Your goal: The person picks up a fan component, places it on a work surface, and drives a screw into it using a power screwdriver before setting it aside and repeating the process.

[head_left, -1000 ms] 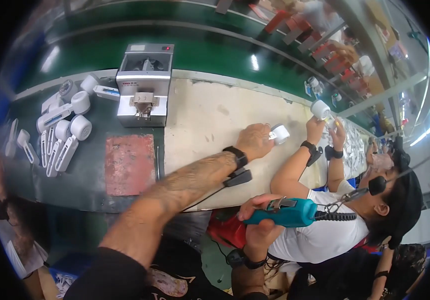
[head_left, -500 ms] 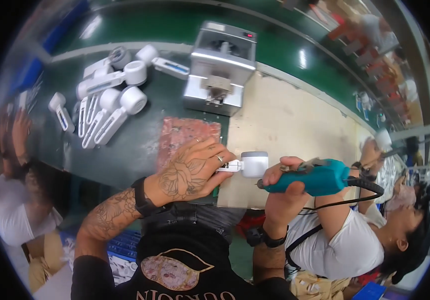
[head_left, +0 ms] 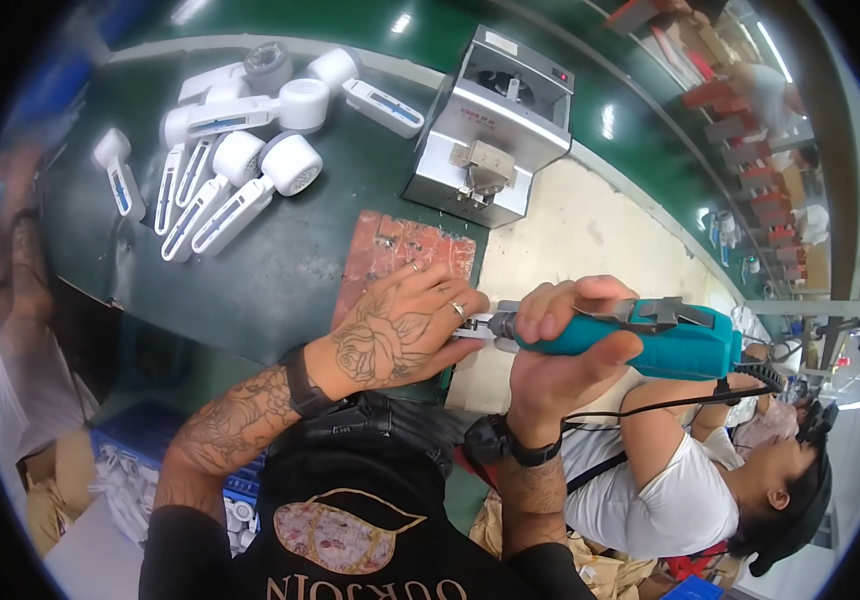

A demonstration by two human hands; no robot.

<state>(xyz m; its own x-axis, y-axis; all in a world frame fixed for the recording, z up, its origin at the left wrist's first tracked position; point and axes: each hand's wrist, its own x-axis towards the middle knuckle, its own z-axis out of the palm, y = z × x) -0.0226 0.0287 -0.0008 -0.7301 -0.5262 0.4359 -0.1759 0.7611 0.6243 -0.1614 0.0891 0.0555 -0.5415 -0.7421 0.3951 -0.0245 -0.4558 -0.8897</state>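
Observation:
My left hand point(head_left: 390, 332) is closed on the handle of a white round-headed handheld unit point(head_left: 472, 330), holding it down at the mat's near right edge. My right hand point(head_left: 540, 375) grips a teal electric screwdriver point(head_left: 640, 347), which lies almost level. Its tip is at the unit's handle, beside my left fingertips; whether it sits on a screw is too small to tell. The screwdriver and my right fingers cover most of the unit's round head. Under and beyond my left hand is a worn red mat point(head_left: 390, 245).
A silver screw-feeder machine point(head_left: 510, 125) stands beyond the mat. Several similar white units point(head_left: 250, 205) lie heaped at the far left. Cream board point(head_left: 590, 220) covers the bench's right part. A cable point(head_left: 650, 400) trails from the screwdriver. A co-worker point(head_left: 650, 480) sits close on the right.
My right hand has brought the screwdriver leftward, so its tip now meets the handle, and it covers the round head. My left hand keeps its hold. The view has shifted slightly.

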